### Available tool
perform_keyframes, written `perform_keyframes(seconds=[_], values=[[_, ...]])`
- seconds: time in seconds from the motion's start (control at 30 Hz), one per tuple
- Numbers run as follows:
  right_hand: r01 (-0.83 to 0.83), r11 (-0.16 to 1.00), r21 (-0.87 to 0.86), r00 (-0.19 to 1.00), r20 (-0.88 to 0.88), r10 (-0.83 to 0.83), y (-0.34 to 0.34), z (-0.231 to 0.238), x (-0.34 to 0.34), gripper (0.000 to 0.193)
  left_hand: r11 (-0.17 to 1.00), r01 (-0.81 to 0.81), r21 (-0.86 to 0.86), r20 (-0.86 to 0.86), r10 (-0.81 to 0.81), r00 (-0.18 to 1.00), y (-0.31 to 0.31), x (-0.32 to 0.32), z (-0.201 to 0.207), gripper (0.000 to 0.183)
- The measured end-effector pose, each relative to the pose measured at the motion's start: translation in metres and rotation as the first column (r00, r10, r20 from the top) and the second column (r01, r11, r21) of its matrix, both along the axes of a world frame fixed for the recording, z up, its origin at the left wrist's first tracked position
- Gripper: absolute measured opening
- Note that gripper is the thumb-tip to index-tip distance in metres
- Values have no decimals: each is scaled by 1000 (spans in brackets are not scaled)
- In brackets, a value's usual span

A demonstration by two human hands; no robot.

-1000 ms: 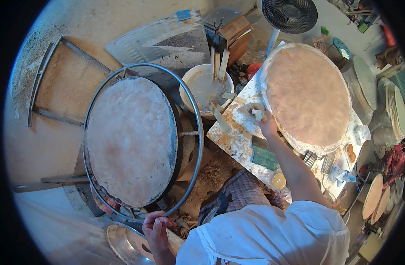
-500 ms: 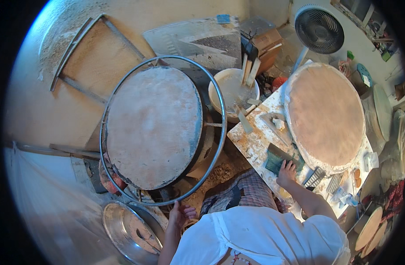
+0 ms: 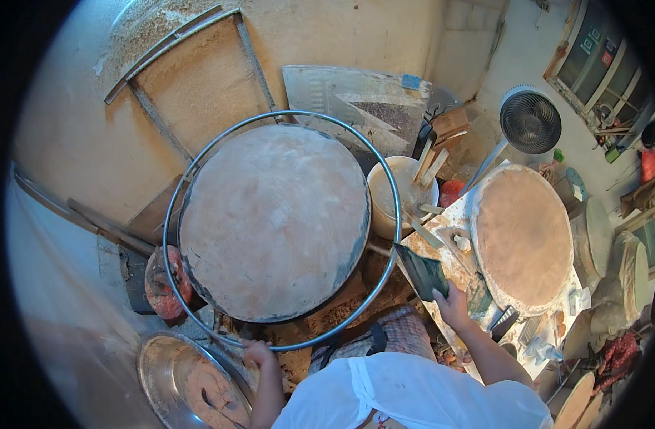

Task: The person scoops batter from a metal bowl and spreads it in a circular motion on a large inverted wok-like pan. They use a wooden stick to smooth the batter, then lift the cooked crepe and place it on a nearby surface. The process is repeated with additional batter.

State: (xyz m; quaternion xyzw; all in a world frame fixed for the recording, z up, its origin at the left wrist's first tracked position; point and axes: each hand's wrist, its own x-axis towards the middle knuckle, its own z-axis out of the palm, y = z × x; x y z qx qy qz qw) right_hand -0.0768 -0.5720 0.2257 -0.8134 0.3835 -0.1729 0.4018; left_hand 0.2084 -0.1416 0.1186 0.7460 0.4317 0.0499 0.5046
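So I'm watching this through the head cam, and the right hand (image 3: 452,307) has a dark green flat sheet (image 3: 422,270) pinched by its near right end, fingers closed on it. The sheet sticks out to the left, up near the right side of the big metal ring (image 3: 397,207) (can't tell from here if they touch). The left hand (image 3: 258,352) is at the ring's near edge, a bit left of the middle; it's small and blurry, so I can't tell whether the fingers actually wrap the tube. Inside that ring sits a big pale round slab (image 3: 274,222) with a patchy, dusty top and a dark edge. On the right there's a messy white table (image 3: 452,214) carrying a second, browner round slab (image 3: 522,239) with a whitish rim, plus another green piece (image 3: 477,293) lying between that slab and the right hand. Beyond the ring on the far right side is a whitish bucket (image 3: 381,223) with sticks poking out, and a black fan (image 3: 530,120) stands farther back. Near left, a shiny metal basin (image 3: 156,357) holds some pinkish-brown stuff.
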Motion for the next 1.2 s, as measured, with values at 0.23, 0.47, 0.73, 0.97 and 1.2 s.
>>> perform_keyframes(seconds=[0.23, 0.47, 0.73, 0.97, 1.2], values=[[407, 912, -59, 910, 110, -399, -25, 14, 53, 30, 927, 365, -83, 219, -340, 915, 114, 150, 0, 46], [86, 628, 773, 974, 67, -216, 14, 58, 135, 40, 833, 234, -502, -21, -282, 959, 157, 231, -3, 50], [258, 953, 161, 944, 165, -284, 54, 52, 195, 58, 703, 599, -384, 181, -579, 795, 191, 327, -24, 39], [172, 982, 77, 980, 92, -179, 75, 50, 184, 81, 806, 328, -494, 146, -294, 944, 148, 263, 2, 41], [-3, 989, 148, 996, 94, -11, 87, 36, 189, 84, 755, 98, -649, 143, -6, 990, -17, -45, 15, 44]])
